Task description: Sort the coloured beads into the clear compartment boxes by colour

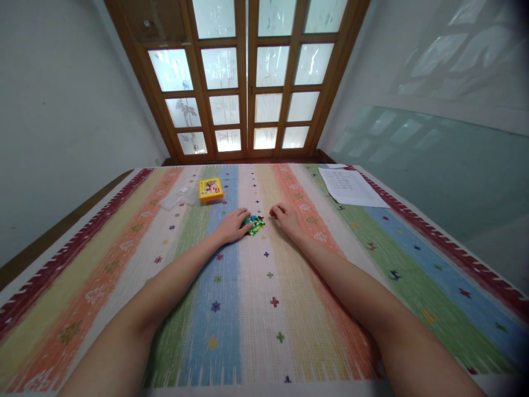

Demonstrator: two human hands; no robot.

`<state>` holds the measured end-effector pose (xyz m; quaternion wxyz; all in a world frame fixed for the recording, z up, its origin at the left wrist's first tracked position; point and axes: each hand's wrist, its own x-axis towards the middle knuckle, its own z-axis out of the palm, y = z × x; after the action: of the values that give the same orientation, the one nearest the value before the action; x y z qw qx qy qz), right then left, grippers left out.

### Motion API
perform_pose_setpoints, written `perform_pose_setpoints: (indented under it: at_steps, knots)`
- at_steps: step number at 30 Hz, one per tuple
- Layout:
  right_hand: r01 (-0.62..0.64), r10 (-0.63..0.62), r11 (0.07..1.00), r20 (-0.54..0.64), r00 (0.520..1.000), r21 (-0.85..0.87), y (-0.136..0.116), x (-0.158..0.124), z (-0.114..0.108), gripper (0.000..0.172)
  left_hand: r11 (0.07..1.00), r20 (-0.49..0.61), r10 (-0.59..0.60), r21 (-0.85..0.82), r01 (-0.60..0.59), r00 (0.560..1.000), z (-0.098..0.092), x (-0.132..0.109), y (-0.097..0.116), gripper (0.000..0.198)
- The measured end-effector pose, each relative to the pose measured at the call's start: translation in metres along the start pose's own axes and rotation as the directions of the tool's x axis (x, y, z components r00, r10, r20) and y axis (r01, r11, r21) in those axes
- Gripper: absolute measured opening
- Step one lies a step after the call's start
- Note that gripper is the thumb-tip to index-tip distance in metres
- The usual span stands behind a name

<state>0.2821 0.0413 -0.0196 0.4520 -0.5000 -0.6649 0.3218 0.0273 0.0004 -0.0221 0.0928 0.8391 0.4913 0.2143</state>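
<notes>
A small pile of colourful toy bricks (255, 225), mostly green with some blue, yellow and dark red, lies on the striped tablecloth. My left hand (235, 226) rests against the pile's left side, fingers apart, with thumb and fingertips at its edge. Just right of the pile is my right hand (286, 216), its fingers curled and the tips pinched together. Whatever it may hold is too small to make out.
A yellow box (210, 189) with a printed picture sits beyond my left hand. Clear plastic packaging (177, 197) lies left of it. Printed paper (351, 187) rests at the far right of the table, with glass-paned wooden doors (248, 88) behind.
</notes>
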Motion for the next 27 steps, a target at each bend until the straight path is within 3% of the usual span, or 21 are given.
perform_pose_setpoints:
  at_steps: [3, 10, 18, 23, 27]
  knots:
    - [-0.002, 0.002, 1.0, 0.011, 1.0, 0.007, -0.001, 0.0, 0.0, 0.031, 0.993, 0.045, 0.107, -0.044, -0.105, 0.993, -0.004, 0.004, 0.012, 0.05]
    - [0.014, -0.014, 1.0, -0.006, 1.0, 0.021, 0.001, 0.001, -0.002, 0.031, 0.983, 0.044, 0.16, -0.102, -0.155, 0.986, 0.0, 0.019, 0.027, 0.049]
    - [0.012, -0.011, 0.999, -0.017, 1.0, 0.045, -0.001, 0.001, -0.002, 0.03, 0.95, 0.106, 0.308, -0.082, -0.3, 0.945, 0.003, 0.021, 0.039, 0.041]
    - [0.003, -0.003, 0.999, -0.007, 1.0, 0.05, 0.0, 0.001, -0.001, 0.03, 0.96, 0.039, 0.275, -0.065, -0.272, 0.961, -0.013, 0.013, 0.023, 0.039]
    - [0.023, -0.023, 1.0, 0.026, 0.999, 0.017, -0.004, -0.001, -0.003, 0.028, 0.998, -0.125, 0.052, 0.028, -0.049, 0.991, -0.045, 0.001, -0.019, 0.033]
